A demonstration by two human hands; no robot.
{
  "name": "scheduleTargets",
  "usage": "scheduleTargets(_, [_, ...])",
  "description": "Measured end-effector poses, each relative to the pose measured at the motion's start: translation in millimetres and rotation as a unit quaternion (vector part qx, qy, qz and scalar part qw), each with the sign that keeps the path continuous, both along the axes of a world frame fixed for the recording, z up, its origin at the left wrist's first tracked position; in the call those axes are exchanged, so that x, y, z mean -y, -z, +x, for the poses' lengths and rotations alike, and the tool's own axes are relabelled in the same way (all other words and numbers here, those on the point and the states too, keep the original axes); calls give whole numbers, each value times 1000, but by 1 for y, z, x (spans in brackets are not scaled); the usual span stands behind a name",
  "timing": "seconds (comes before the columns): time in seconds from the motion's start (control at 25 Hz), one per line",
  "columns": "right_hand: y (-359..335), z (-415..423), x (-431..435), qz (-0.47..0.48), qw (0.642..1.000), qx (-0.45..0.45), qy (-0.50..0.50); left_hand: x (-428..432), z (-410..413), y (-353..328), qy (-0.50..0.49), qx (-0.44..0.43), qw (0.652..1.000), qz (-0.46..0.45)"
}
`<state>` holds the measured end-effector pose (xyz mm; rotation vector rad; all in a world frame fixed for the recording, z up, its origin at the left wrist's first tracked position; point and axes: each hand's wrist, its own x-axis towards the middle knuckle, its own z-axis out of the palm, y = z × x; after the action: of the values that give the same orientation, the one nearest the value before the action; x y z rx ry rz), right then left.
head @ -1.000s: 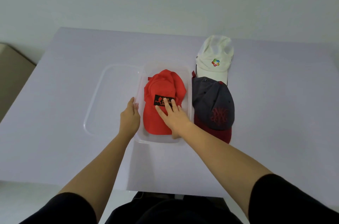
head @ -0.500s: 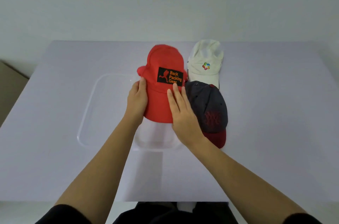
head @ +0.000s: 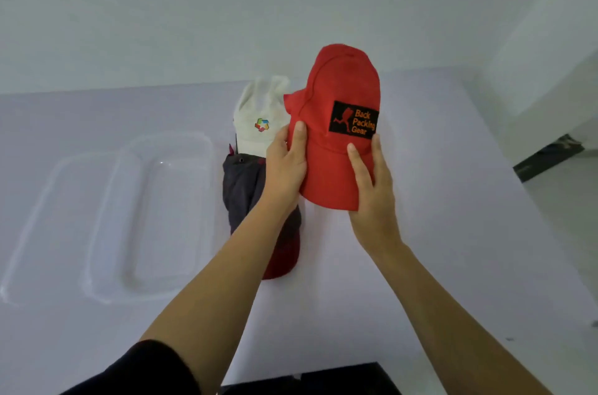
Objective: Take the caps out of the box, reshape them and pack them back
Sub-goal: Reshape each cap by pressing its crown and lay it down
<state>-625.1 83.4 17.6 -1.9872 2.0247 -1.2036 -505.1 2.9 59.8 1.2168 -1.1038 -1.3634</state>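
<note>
Counter point(head: 437, 265): pale lilac. Clear plastic box point(head: 155, 216) sits open at left, its lid point(head: 48, 226) beside it. Dark grey cap point(head: 242, 197) with maroon brim and white cap point(head: 259, 116) lie between box and hands. Red cap point(head: 339, 135) is raised above the counter, brim toward the person. Both forearms extend forward. Left hand point(head: 284, 164) grip closed on the red cap's left edge; right hand point(head: 372, 190) grip closed on the brim, fingers point(head: 357, 161) over the top.
</note>
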Motion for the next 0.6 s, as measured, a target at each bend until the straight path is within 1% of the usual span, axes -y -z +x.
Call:
scheduleTargets(0.04, [9,-17,-4,32,999,-9,-2,-2,-16,12,-1,24,999,22])
scheduleTargets(0.12, [30,-44,-15,114,993,-23,-16,-10,-39,42,4,66,993,95])
scheduleTargets(0.24, [60,-68,-30,243,969,-24,-41,-21,-56,83,36,162,967,191])
scheduleTargets(0.32, [73,-75,-31,288,955,-40,-56,-24,-59,96,37,217,951,218])
scheduleTargets(0.4, [78,-78,-25,301,949,-70,-65,-23,-61,96,31,251,941,223])
scheduleTargets(0.44, [78,-79,-20,302,947,-84,-68,-22,-61,95,37,274,938,211])
scheduleTargets(0.52, [79,-80,-12,309,943,-97,-78,-24,-58,91,72,339,924,162])
scheduleTargets(0.6, [79,-81,-9,344,929,-99,-92,-29,-52,83,114,396,904,114])
